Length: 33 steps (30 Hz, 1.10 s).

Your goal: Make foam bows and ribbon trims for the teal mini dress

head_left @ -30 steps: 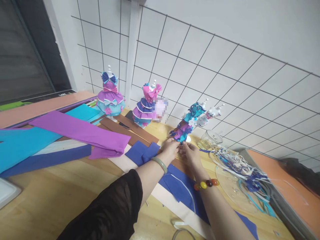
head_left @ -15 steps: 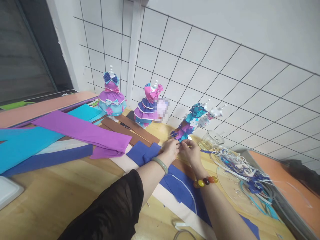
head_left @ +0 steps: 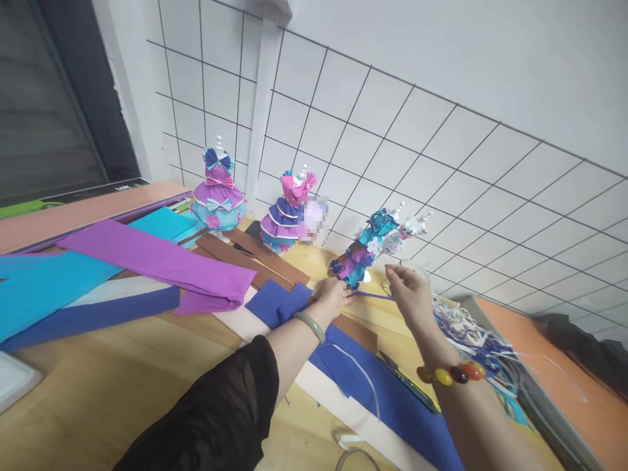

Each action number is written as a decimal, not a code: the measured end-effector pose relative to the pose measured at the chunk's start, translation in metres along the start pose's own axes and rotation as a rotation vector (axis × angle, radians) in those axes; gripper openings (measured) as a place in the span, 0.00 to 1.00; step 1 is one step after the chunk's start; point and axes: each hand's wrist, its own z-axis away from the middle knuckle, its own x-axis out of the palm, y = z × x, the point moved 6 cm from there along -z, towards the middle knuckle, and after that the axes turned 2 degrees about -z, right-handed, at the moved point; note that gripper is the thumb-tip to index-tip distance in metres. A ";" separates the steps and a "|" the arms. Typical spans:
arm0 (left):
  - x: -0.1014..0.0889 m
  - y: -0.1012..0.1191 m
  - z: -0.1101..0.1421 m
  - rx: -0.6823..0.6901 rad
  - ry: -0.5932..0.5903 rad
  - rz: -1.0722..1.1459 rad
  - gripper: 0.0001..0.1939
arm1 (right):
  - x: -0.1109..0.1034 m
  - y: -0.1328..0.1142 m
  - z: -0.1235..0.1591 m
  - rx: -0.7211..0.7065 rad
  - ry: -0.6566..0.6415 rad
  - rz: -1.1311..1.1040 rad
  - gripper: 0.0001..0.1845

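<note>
My left hand (head_left: 331, 297), with a pale bangle at the wrist, is closed at the foot of a small dress form in a teal, purple and blue paper dress (head_left: 366, 248). A narrow blue paper strip (head_left: 373, 296) runs from its fingertips to the right and passes behind my right hand (head_left: 412, 292). That hand is raised beside the dress, thumb and fingers pinched together; what they hold, if anything, is too small to tell. Beaded bracelet on the right wrist. White flowers and a dark blue pleated rosette decorate the dress.
Two more dressed forms, one with bows (head_left: 218, 190) and one with tiers (head_left: 284, 216), stand at the wall. Purple paper (head_left: 161, 258) and blue sheets (head_left: 353, 353) lie across the table. A yellow-and-black cutter (head_left: 412, 386) and a pile of paper strips (head_left: 458, 320) are at right.
My right hand has moved away to the right and up from the left hand, uncovering the cutter and more of the blue strip. My left hand stays by the dress's foot.
</note>
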 end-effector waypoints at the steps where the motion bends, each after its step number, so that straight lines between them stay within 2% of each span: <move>1: 0.000 0.000 0.000 -0.005 0.009 -0.010 0.12 | -0.007 -0.017 -0.004 -0.045 0.013 0.048 0.23; 6: -0.002 -0.002 0.000 -0.036 0.055 -0.044 0.11 | -0.025 -0.099 -0.037 -0.329 0.037 0.282 0.20; 8: -0.002 -0.002 0.000 -0.045 0.063 -0.048 0.11 | -0.025 -0.118 -0.056 -0.386 0.031 0.440 0.20; 10: -0.002 -0.002 0.000 -0.049 0.068 -0.042 0.11 | -0.022 -0.128 -0.075 -0.385 0.011 0.579 0.20; 13: -0.002 -0.002 -0.002 -0.055 0.067 -0.021 0.11 | -0.014 -0.130 -0.095 -0.295 -0.103 0.712 0.19; 16: -0.002 -0.002 -0.003 -0.067 0.065 0.007 0.10 | -0.009 -0.128 -0.102 -0.217 -0.192 0.802 0.17; 23: -0.002 -0.002 -0.002 -0.078 0.069 0.086 0.09 | -0.011 -0.127 -0.115 -0.263 -0.165 0.970 0.15; 33: -0.002 -0.002 -0.001 -0.076 0.049 0.138 0.11 | -0.014 -0.126 -0.136 -0.126 -0.190 0.971 0.11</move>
